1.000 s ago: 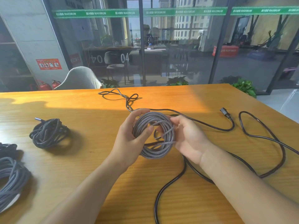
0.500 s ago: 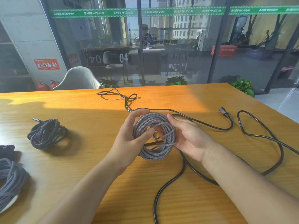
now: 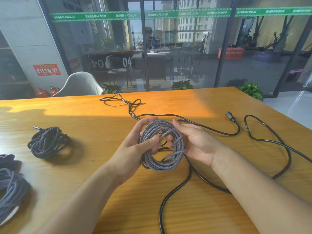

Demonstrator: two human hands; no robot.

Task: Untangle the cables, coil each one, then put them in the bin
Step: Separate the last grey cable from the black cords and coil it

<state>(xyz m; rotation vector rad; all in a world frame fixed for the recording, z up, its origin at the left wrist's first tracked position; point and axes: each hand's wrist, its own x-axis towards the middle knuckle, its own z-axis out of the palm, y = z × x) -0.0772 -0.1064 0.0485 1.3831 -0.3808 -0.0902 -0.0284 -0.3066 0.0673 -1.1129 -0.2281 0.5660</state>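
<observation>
A grey braided cable (image 3: 160,159), wound into a coil, hangs between both hands above the middle of the table. My left hand (image 3: 135,149) grips its left side, thumb on the front of the loops. My right hand (image 3: 195,142) holds the right side, fingers curled through the coil's centre where a loose end crosses. A long black power cable (image 3: 263,141) lies uncoiled across the table, running under the hands, its plug (image 3: 230,116) at the right. A dark braided coil (image 3: 48,142) lies at the left.
More coiled grey and black cables (image 3: 10,191) lie at the left edge. The wooden table (image 3: 84,174) ends at the right, with floor beyond. A pale chair (image 3: 79,85) stands behind the far edge, before a glass wall. No bin shows.
The hands and grey coil have stayed almost in place. The fingers of my right hand have shifted slightly around the loose end inside the coil.
</observation>
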